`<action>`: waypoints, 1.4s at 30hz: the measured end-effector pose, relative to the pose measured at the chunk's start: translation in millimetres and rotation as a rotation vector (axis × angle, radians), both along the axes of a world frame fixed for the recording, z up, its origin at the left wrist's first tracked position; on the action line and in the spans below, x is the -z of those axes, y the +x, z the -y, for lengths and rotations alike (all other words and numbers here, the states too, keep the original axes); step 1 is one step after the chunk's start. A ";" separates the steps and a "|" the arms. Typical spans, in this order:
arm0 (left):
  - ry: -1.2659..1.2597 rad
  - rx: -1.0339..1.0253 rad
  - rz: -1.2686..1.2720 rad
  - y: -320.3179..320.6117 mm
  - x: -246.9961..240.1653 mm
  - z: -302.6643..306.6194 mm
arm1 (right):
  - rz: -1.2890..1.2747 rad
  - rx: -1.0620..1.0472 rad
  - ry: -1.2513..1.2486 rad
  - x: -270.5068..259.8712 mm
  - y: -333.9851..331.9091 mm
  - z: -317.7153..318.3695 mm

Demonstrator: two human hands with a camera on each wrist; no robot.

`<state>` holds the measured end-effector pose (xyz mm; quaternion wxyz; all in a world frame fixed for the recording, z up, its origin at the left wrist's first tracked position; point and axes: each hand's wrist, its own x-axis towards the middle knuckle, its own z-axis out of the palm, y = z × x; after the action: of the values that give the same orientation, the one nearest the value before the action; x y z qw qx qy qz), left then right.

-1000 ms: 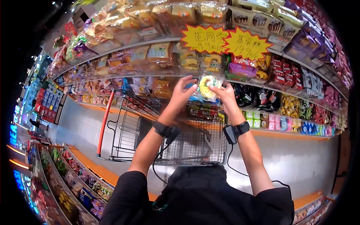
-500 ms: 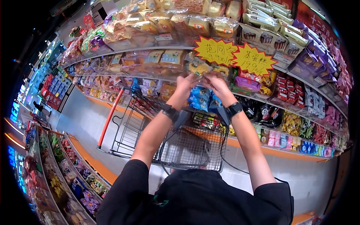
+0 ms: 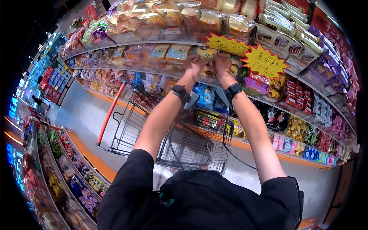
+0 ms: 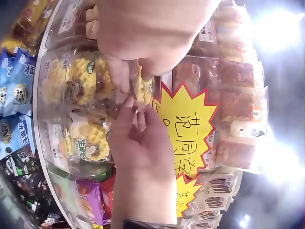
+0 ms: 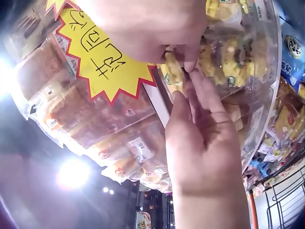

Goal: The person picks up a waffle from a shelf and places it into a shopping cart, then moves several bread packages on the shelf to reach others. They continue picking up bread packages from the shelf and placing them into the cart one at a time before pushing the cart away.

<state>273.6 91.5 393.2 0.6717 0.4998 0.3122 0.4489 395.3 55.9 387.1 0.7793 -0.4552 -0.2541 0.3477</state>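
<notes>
Both hands are up at the middle shelf, close together, with a wrapped yellow waffle cake between them. My left hand pinches one side of the wrapper with fingers and thumb. On the other side, my right hand pinches the same pack. In the right wrist view the yellow waffle shows edge-on between the fingertips, and much of it is hidden by the hands. More waffle packs stand in a clear-fronted bin just below.
Yellow starburst price signs hang right of the hands. Bagged bread fills the shelf to the left. Blue snack bags lie below. A wire shopping cart with a red handle stands between body and shelf.
First the right hand held the waffle pack out from the shelf, the left hand open beside it. Both hands then moved forward and up to the shelf, and both now pinch the pack.
</notes>
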 end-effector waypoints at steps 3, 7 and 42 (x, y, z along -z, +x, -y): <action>0.042 0.005 0.056 6.0 10.3 -18.3 | -0.001 0.002 0.031 -11.7 0.2 0.6; 0.094 0.032 0.048 9.4 -6.6 -17.8 | -0.027 0.003 0.130 -8.0 0.8 -7.6; 0.166 -0.328 0.083 -27.6 -13.6 17.3 | -0.174 -0.489 0.035 13.2 -7.8 40.5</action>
<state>246.0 74.2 406.8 0.5583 0.4772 0.3234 0.5966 387.5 15.5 373.8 0.6987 -0.3352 -0.2946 0.5592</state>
